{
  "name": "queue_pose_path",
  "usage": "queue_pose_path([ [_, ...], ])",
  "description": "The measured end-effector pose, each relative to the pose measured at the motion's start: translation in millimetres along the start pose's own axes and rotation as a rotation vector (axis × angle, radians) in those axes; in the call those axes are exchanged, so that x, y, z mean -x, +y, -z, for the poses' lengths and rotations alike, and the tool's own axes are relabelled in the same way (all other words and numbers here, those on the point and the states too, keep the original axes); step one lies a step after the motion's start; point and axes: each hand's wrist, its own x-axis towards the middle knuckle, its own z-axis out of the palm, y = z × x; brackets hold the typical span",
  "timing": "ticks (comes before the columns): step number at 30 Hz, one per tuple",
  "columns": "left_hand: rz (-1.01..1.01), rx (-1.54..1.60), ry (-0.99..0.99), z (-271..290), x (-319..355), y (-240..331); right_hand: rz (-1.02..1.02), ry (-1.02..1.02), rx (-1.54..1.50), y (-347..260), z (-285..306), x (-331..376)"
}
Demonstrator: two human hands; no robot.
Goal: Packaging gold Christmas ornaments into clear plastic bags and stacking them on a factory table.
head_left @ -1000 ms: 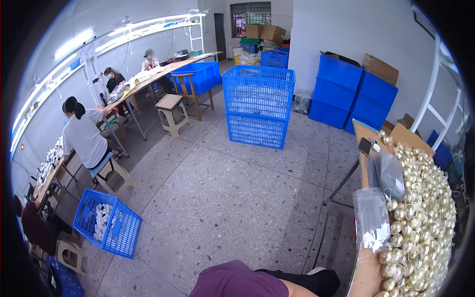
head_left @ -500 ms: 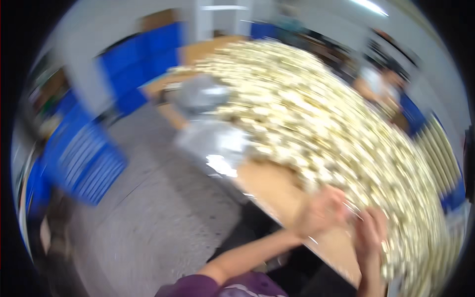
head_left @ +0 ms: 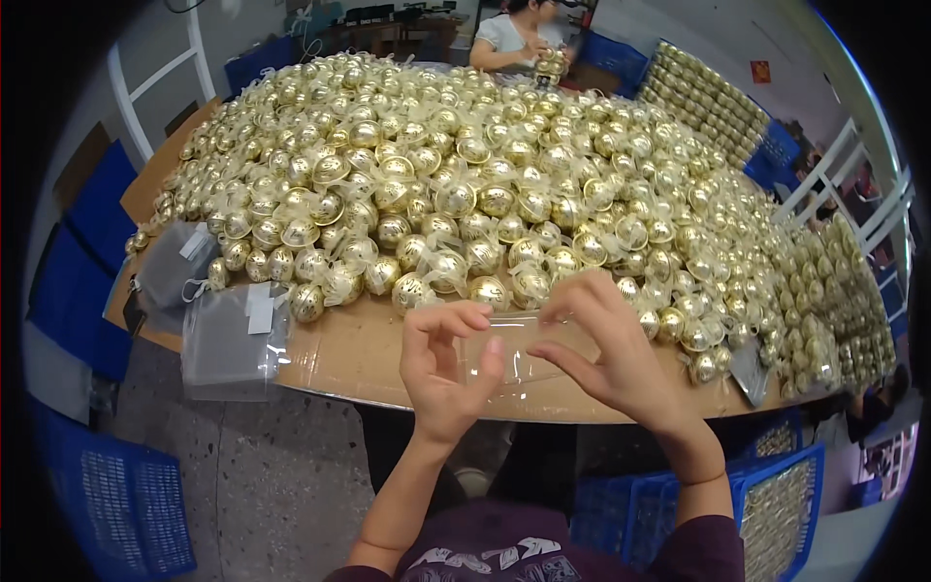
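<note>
Clear bag (head_left: 514, 339) looks empty by near edge of the bench (head_left: 339, 359), gold balls (head_left: 456, 199) outside; whether my curled left hand (head_left: 446, 373) and right hand (head_left: 611, 359) grasp it, I cannot tell.

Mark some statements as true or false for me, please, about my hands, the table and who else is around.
1. Clear plastic shows between the left hand and the right hand. True.
2. The right hand is clenched into a fist. False: its thumb and fingers stand apart.
3. Gold balls are heaped on the table beyond the hands. True.
4. Nobody else is in view. False: a person in a white top is on the far side of the table.
5. A flat plastic pouch with a white label lies to the left of the left hand. True.
</note>
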Motion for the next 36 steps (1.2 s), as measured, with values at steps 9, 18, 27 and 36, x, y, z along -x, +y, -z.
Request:
queue_pose_path([
  [9, 0.356, -0.227, -0.202, 3.0, -11.4, 46.0, -0.595, 0.169, -1.030, 11.5, -34.3, 19.1],
  [18, 0.481, -0.274, -0.374, 22.1, -35.4, 42.9, -0.514, 0.193, -1.095, 12.2, -43.3, 17.0],
  [27, -0.256, -0.442, -0.577, 30.6, -24.0, 39.7, 0.411, 0.308, -0.420, 44.4, -37.4, 12.1],
  [36, -0.604, -0.767, -0.594, 57.2, -3.9, 27.3, 0.494, 0.212, -0.153, 26.1, -42.6, 31.5],
])
